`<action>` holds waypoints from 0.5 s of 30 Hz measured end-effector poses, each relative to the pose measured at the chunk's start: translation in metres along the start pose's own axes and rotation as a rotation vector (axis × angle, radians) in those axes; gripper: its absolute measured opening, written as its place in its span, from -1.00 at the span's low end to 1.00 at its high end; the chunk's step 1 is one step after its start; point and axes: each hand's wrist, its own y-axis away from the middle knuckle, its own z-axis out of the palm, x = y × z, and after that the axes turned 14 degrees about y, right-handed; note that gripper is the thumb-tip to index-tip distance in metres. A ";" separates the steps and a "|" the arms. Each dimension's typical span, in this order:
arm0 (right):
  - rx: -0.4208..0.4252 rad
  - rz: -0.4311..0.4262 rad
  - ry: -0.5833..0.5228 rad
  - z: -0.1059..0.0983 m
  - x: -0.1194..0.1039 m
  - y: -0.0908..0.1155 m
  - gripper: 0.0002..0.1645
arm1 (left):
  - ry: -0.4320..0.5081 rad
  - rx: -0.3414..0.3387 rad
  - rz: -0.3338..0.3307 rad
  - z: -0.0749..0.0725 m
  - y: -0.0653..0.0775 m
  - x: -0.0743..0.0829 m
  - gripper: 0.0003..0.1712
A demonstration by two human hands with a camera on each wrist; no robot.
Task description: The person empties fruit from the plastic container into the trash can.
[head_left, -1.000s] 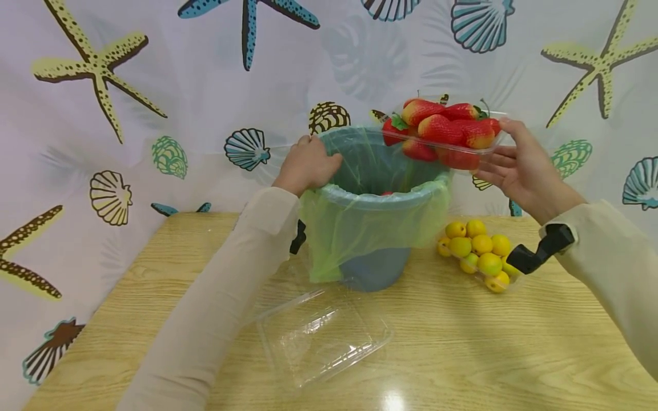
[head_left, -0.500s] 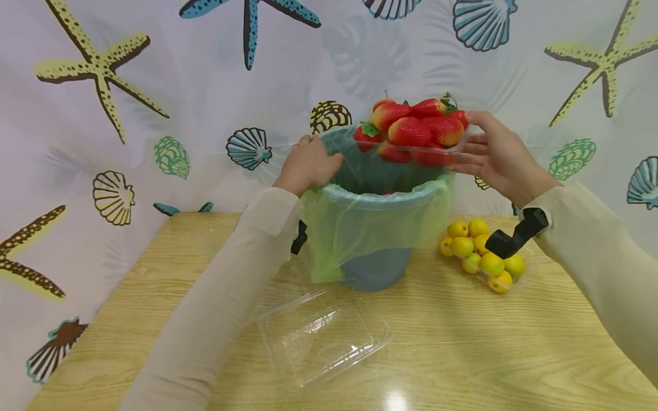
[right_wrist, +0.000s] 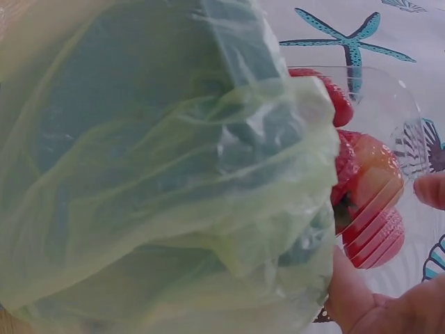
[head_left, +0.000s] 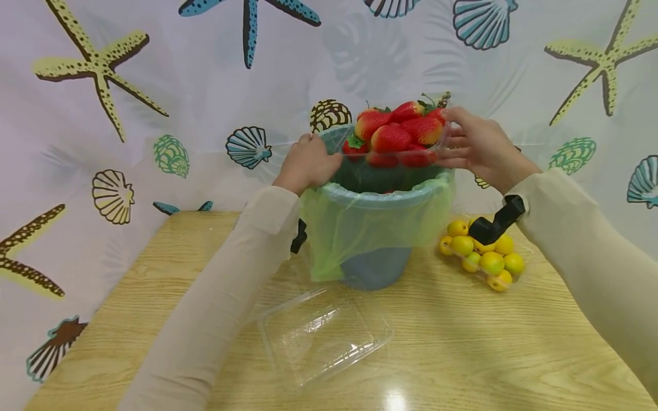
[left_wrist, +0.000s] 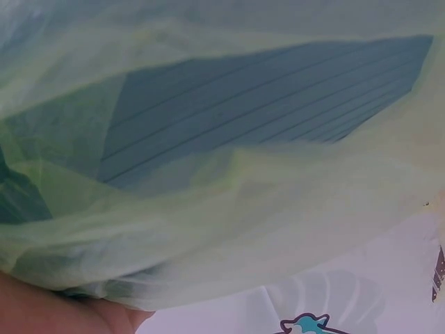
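Note:
A blue bin (head_left: pixel 377 267) stands upright on the table, lined with a thin yellow-green plastic bag (head_left: pixel 329 248) folded over its rim. My left hand (head_left: pixel 307 164) grips the bin's left rim through the bag; part of it shows low in the left wrist view. With my right hand (head_left: pixel 480 145) I hold a clear plastic container (right_wrist: pixel 410 104) by its right end. Red strawberries (head_left: pixel 393 138) are heaped in it, and it hangs over the bin's opening at the right and back. In the right wrist view the bag hides part of the strawberries. A bit of red shows inside the bin.
Right of the bin, a clear container holds several small yellow fruits (head_left: pixel 492 264), partly behind my right wrist's black mount (head_left: pixel 490 228). A transparent plastic tray or lid (head_left: pixel 325 337) lies on the wooden table (head_left: pixel 488 354) in front. A patterned curtain (head_left: pixel 205 85) hangs behind.
My right hand has moved left with the container of strawberries, from the bin's right edge to over its opening. The left hand has stayed on the rim.

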 end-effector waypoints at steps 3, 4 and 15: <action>0.019 -0.010 0.013 0.002 0.000 -0.002 -0.44 | 0.007 -0.001 -0.003 0.001 0.000 0.001 -0.24; 0.029 -0.013 0.029 0.003 0.000 -0.002 -0.46 | 0.006 0.000 -0.004 0.001 -0.001 0.001 -0.25; 0.085 -0.034 0.199 0.010 -0.001 -0.005 -0.27 | 0.001 0.004 -0.007 0.001 -0.001 0.001 -0.23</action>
